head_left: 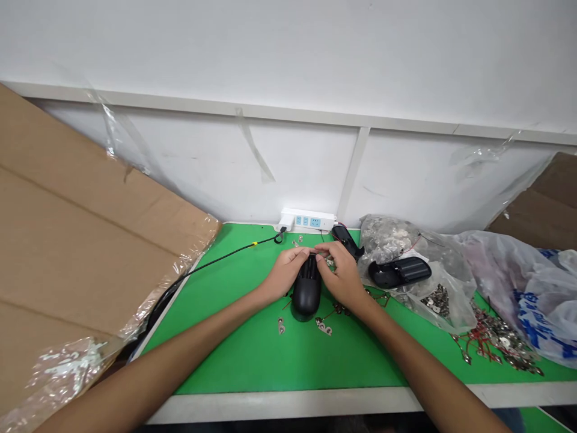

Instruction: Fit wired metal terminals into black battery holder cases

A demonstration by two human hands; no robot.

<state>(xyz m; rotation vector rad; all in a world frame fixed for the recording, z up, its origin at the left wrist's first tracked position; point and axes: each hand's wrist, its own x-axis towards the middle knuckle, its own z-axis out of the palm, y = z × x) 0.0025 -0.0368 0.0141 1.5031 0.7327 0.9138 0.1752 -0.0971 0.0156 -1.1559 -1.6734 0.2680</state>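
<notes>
Left hand [286,272] and right hand [345,275] close narrowly around the slotted end of a black plastic housing [306,297], a seemingly light, stiff shell best held by its sides, on a green-matted tabletop [252,361]. Loose metal terminals [322,326] lie just below; a second black housing [399,272] sits right.

Left hand [285,272], right hand [343,275] close together

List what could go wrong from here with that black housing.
The black housing, held between the left hand and right hand, might slip and roll across the green mat. Loose metal tabs lying close by could be knocked aside or trapped beneath it. Tabs near the power strip might also stray towards its sockets.
</notes>
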